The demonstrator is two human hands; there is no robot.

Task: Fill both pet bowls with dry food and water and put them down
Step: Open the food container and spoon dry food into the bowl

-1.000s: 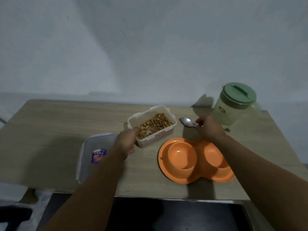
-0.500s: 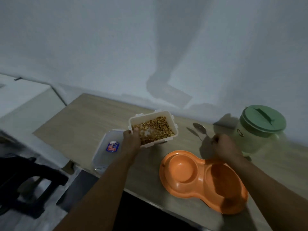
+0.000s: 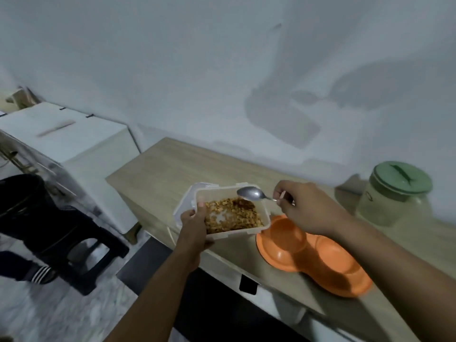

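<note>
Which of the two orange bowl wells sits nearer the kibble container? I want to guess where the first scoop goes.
The left well, next to the food container; the right well lies farther off.

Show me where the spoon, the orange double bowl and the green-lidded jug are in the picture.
spoon (image 3: 249, 193), head view, on the metal scoop end.
orange double bowl (image 3: 328, 261), head view, on the bare inside of the right well.
green-lidded jug (image 3: 402, 177), head view, on the green lid.
</note>
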